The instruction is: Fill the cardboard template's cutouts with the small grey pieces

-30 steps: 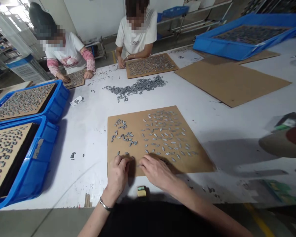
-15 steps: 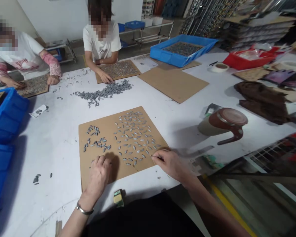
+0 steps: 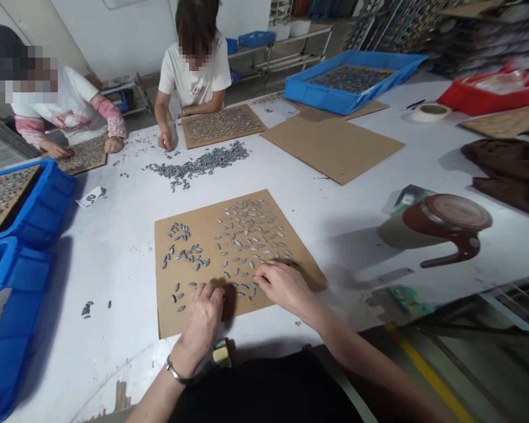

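Note:
A brown cardboard sheet [image 3: 176,320] lies on the white table in front of me, strewn with several small grey oval pieces [image 3: 247,235]. My left hand [image 3: 203,320] rests on its near edge, fingers curled down onto a few pieces. My right hand [image 3: 282,285] lies on the sheet just right of it, fingertips pinched together at the pieces. What the fingertips grip is too small to make out. A metal bracelet [image 3: 176,373] circles my left wrist.
A heap of grey pieces [image 3: 198,164] lies mid-table. Two people sit opposite at their own cardboard sheets [image 3: 223,124]. Blue trays [image 3: 26,217] stand left and far right [image 3: 348,79]. A bare cardboard [image 3: 335,147], a brown-lidded jug [image 3: 441,226] and a small yellow block [image 3: 221,352] are nearby.
The view swung right and then partly back. My right hand went out to the sheet's right edge, then returned toward the middle beside my left hand.

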A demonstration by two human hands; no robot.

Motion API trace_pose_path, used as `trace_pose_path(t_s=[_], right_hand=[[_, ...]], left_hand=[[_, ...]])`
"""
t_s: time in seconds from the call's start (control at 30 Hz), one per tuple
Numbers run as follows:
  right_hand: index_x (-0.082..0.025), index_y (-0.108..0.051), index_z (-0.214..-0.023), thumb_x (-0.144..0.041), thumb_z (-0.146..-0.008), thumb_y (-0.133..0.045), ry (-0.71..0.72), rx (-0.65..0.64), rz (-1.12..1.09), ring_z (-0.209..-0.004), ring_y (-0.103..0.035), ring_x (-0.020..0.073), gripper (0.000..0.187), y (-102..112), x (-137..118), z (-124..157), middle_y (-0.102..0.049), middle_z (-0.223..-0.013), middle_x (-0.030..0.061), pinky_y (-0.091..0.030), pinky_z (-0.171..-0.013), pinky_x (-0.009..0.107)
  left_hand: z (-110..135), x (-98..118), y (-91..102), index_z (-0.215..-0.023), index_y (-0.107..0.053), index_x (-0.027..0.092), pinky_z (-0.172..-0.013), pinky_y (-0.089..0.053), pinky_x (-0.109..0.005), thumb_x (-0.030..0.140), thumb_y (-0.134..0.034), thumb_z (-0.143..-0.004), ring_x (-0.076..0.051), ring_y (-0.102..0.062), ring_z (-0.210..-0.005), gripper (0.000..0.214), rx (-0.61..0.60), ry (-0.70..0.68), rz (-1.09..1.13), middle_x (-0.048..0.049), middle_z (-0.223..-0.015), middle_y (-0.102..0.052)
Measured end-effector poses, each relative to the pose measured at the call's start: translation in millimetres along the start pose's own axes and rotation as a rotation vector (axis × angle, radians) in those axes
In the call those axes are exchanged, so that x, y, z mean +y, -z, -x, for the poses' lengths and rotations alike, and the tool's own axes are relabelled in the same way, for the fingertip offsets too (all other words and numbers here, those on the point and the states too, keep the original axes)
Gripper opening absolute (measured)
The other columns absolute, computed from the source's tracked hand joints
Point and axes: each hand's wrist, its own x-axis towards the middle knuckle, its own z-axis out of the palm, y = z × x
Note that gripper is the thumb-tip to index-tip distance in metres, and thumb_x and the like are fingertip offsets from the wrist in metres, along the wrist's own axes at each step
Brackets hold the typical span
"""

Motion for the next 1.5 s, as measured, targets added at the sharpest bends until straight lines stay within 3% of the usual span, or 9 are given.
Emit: trace_pose_path(t_s=[0.37,0.67,0.93,1.07,1.17,1.27,1.4,1.5], right_hand=[[-0.022,-0.074,-0.080,-0.015,-0.094,-0.057,-0.011,-0.059,0.095,-0.086,-0.071,0.0199,0.023,-0.7,-9.5,-11.7,-0.078,-0.093,0.0047,-0.041,-0.067,0.027],[-0.024,-0.066,-0.080,-0.030,-0.094,-0.059,0.032,0.298,-0.092,-0.073,-0.067,0.0189,0.017,4.4,24.0,12.0,-0.072,-0.080,0.0024,-0.044,-0.065,0.029],[-0.025,-0.065,-0.080,-0.035,-0.098,-0.055,0.068,0.314,-0.147,-0.073,-0.069,0.0194,0.023,-2.0,29.2,32.2,-0.072,-0.082,0.0032,-0.046,-0.065,0.030],[-0.025,-0.068,-0.087,-0.033,-0.100,-0.053,0.178,0.234,-0.138,-0.081,-0.070,0.0201,0.021,-7.0,3.9,22.6,-0.075,-0.092,0.0041,-0.048,-0.070,0.030],[-0.024,-0.070,-0.093,-0.025,-0.101,-0.052,0.323,0.062,-0.067,-0.084,-0.070,0.0192,0.021,-12.3,-35.2,4.3,-0.074,-0.099,0.0042,-0.047,-0.071,0.030],[-0.022,-0.072,-0.098,-0.019,-0.101,-0.052,0.441,-0.080,0.033,-0.082,-0.069,0.0196,0.020,-23.3,-78.6,-19.6,-0.073,-0.102,0.0059,-0.047,-0.068,0.031],[-0.019,-0.071,-0.103,-0.010,-0.099,-0.050,0.545,-0.132,0.160,-0.093,-0.070,0.0231,0.023,-41.8,-118.3,-46.3,-0.073,-0.106,0.0104,-0.050,-0.077,0.033],[-0.016,-0.071,-0.107,-0.006,-0.098,-0.046,0.522,-0.174,0.207,-0.096,-0.071,0.0237,0.028,-47.4,-127.0,-54.8,-0.073,-0.108,0.0140,-0.050,-0.079,0.033]], left_hand=[[4.6,-2.4,0.1,-0.099,-0.064,0.022,-0.081,-0.051,-0.039,0.008,-0.054,-0.096,-0.023,-0.060,-0.086,0.017,0.025,0.035,0.066,-0.0057,-0.096,-0.068],[-2.7,10.0,-2.3,-0.106,-0.064,0.021,-0.081,-0.054,-0.041,0.007,-0.053,-0.096,-0.024,-0.061,-0.089,0.020,0.028,-0.006,0.085,-0.0085,-0.098,-0.068],[-5.6,26.0,-0.7,-0.115,-0.063,0.022,-0.086,-0.056,-0.041,0.006,-0.053,-0.095,-0.024,-0.064,-0.097,0.028,0.000,0.031,0.133,-0.0105,-0.109,-0.068],[11.5,6.8,15.0,-0.116,-0.064,0.021,-0.084,-0.057,-0.039,0.003,-0.051,-0.094,-0.023,-0.064,-0.094,0.031,0.076,0.143,0.124,-0.0086,-0.104,-0.069],[26.8,-17.7,30.4,-0.102,-0.067,0.020,-0.077,-0.057,-0.037,0.002,-0.052,-0.093,-0.022,-0.063,-0.084,0.025,0.123,0.267,0.074,-0.0065,-0.093,-0.068],[39.9,-34.0,37.6,-0.089,-0.067,0.020,-0.072,-0.056,-0.036,0.005,-0.056,-0.093,-0.022,-0.063,-0.078,0.019,0.097,0.286,0.043,-0.0049,-0.083,-0.067],[52.8,-35.5,33.7,-0.095,-0.069,0.019,-0.077,-0.058,-0.036,0.006,-0.060,-0.092,-0.022,-0.066,-0.082,0.017,0.103,0.304,0.089,-0.0054,-0.089,-0.070],[56.9,-30.8,28.3,-0.105,-0.070,0.020,-0.081,-0.058,-0.037,0.006,-0.061,-0.093,-0.022,-0.067,-0.087,0.020,0.135,0.303,0.111,-0.0059,-0.097,-0.072]])
